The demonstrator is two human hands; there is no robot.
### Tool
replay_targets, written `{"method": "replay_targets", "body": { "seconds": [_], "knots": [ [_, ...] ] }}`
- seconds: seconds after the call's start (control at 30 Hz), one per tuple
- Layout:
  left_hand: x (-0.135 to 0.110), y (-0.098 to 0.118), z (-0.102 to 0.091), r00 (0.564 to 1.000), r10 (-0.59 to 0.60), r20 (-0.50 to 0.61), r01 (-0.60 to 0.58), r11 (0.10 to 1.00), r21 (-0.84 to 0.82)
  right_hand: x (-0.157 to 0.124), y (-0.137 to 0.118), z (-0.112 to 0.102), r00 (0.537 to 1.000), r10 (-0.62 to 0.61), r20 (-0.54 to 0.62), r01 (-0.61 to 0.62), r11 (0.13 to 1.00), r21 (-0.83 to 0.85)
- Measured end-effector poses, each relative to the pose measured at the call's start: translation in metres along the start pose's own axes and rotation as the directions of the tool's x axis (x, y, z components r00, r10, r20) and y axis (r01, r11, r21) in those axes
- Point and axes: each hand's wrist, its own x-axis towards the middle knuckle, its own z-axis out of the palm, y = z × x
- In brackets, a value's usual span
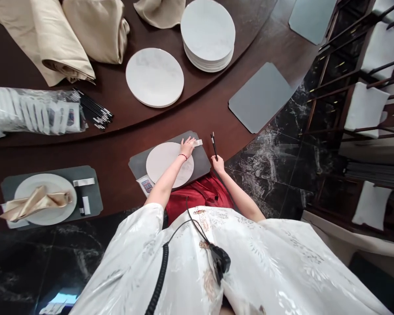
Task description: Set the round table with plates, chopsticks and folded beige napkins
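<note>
My left hand (187, 147) lies on the far right part of a round white marble-look plate (167, 164), its fingertips against a small white paper strip (198, 142). I cannot tell whether the strip is pinched. My right hand (218, 165) grips a pair of black chopsticks (213, 144) upright, just past the plate's right side. The plate sits on a grey placemat (202, 157) at the edge of a dark wood table (101, 162). A small printed packet (146, 184) lies at the mat's near left corner.
To the left, a grey mat holds a plate with a gold napkin (36, 203). A raised dark turntable (249, 43) carries a plate stack (208, 35), a single plate (154, 77), beige cloths (62, 39), wrapped packets (29, 111) and chopsticks (96, 114). White-cushioned chairs (364, 109) stand right.
</note>
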Motion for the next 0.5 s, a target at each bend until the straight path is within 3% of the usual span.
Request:
{"method": "replay_targets", "body": {
  "seconds": [0.27, 0.4, 0.5],
  "knots": [
    [-0.023, -0.001, -0.007, 0.996, -0.071, -0.058, 0.072, 0.997, 0.001, 0.027, -0.044, 0.007, 0.995, -0.042, 0.091, 0.05, 0.995, -0.089],
    [-0.037, 0.004, -0.012, 0.948, -0.237, -0.211, 0.265, 0.957, 0.115, 0.046, -0.062, 0.018, 0.992, -0.048, 0.12, 0.056, 0.996, -0.071],
    [-0.043, 0.007, -0.014, 0.931, -0.284, -0.229, 0.325, 0.931, 0.165, 0.056, -0.069, 0.027, 0.992, -0.015, 0.126, 0.031, 0.992, -0.12]
  ]
}}
